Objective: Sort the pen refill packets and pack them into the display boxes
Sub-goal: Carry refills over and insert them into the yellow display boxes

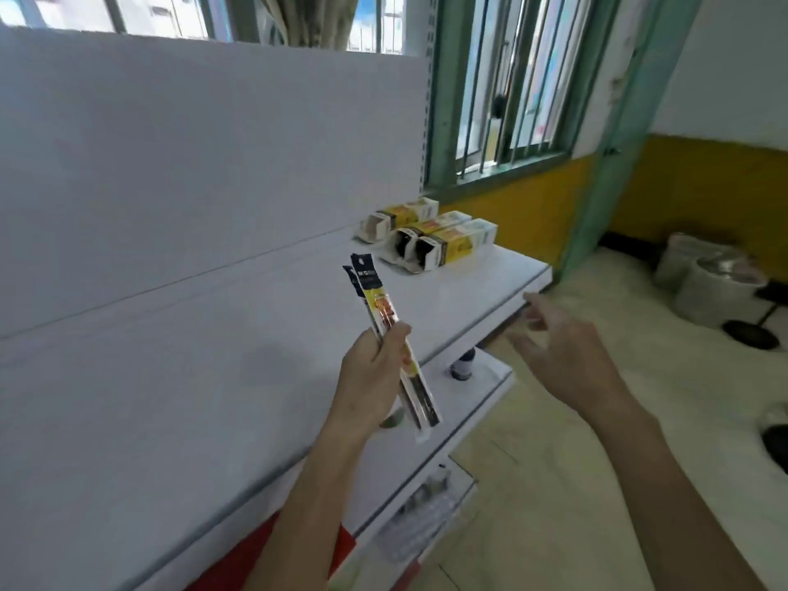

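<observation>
The left hand [375,377] is holding two pen refill packets [377,298] above the shelf [192,334], its fingers [396,341] pinching them about midway, with the dark header ends tilting up. The right hand [567,347] is hovering off the shelf's front edge, fingers spread, gripping nothing. Three display boxes [430,238] are lying at the shelf's far right end, open mouths facing us. The packets are looking light, thin and glossy, likely slippery and bendy, so gripping mid-length seems wisest. White lettering is showing on the headers, too blurred to read.
</observation>
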Motion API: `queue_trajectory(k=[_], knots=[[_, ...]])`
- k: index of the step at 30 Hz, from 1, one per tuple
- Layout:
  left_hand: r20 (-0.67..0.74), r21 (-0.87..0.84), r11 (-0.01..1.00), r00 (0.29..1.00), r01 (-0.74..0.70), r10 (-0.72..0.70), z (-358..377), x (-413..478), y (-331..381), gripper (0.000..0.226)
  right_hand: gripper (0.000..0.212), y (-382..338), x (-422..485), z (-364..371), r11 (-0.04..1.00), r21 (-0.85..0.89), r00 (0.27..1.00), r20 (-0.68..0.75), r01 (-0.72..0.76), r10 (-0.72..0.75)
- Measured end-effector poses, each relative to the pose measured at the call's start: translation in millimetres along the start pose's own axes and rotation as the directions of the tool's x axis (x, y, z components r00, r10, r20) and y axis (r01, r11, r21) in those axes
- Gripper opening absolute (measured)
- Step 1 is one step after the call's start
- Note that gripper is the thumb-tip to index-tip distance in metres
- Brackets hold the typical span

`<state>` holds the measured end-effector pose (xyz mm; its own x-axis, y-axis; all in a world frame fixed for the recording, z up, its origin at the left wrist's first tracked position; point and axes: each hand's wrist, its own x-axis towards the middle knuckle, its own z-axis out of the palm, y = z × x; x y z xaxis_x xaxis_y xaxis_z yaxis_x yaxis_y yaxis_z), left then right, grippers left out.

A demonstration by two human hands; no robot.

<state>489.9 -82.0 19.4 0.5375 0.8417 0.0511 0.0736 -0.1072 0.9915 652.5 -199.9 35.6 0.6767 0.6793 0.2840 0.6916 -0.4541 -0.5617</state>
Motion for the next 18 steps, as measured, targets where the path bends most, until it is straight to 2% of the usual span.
queue_trajectory(k=[3,9,14,18], knots=[[0.068,-0.010,1.000,0.998,-0.013,0.014,62.3,16.1,2.2,0.031,0.055,45.2,13.0,-22.4,0.997,-0.013,0.997,-0.028,-0.076,0.076],[0.065,-0.054,0.996,0.995,-0.069,0.073,135.4,60.3,11.1,0.020,0.055,109.6,52.5,-38.6,0.996,-0.013,0.994,-0.055,-0.093,0.093],[0.000,-0.052,0.994,0.996,-0.094,0.094,177.6,130.7,11.6,0.016,0.051,143.9,122.5,-31.6,1.000,-0.011,0.998,-0.064,-0.026,0.025],[-0.051,-0.012,0.983,0.982,-0.184,0.184,200.3,191.8,19.6,0.028,0.048,158.6,206.7,-22.5,0.998,0.011,0.996,-0.072,0.054,-0.053]])
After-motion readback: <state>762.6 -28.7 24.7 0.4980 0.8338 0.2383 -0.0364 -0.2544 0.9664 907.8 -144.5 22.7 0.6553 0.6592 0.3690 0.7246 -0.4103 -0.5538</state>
